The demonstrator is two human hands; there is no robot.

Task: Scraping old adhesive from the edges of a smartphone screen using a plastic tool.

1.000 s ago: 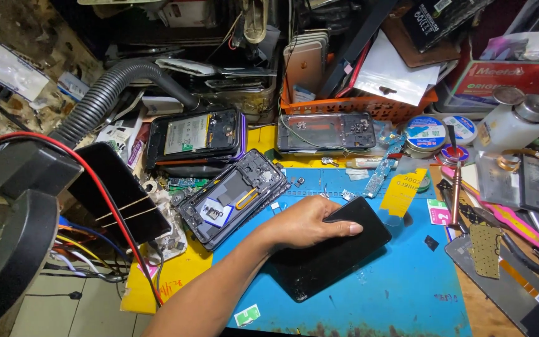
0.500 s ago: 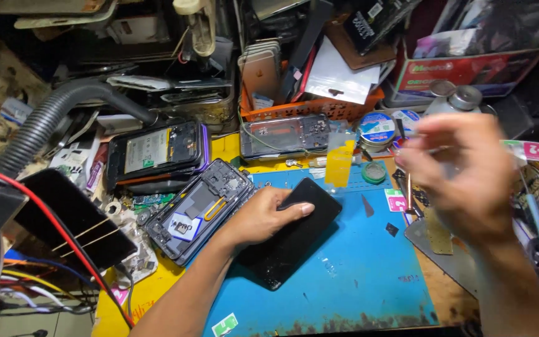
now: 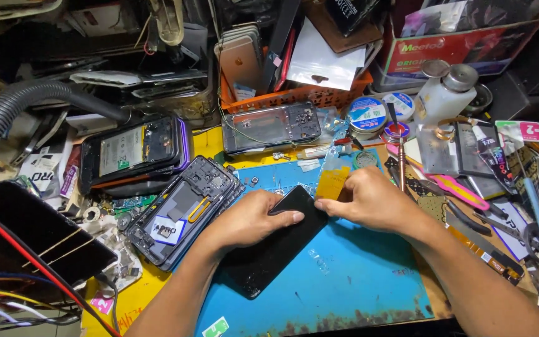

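Left hand pressed flat, fingers extended, on black phone lying on blue mat. Right hand curled, pinching phone's top corner. Opened phone frame just left.

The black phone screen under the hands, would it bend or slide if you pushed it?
The black screen panel looks thin and flat, so probably stiff yet fragile. Its glossy face may be slippery, though the blue mat likely grips it. The left hand presses it down.

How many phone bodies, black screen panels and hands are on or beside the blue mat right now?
Opened phone bodies: 3 (beside the left hand, at the far left, by the orange basket)
Black screen panels: 1, under both hands
Hands: 2, left hand, right hand
Total: 6
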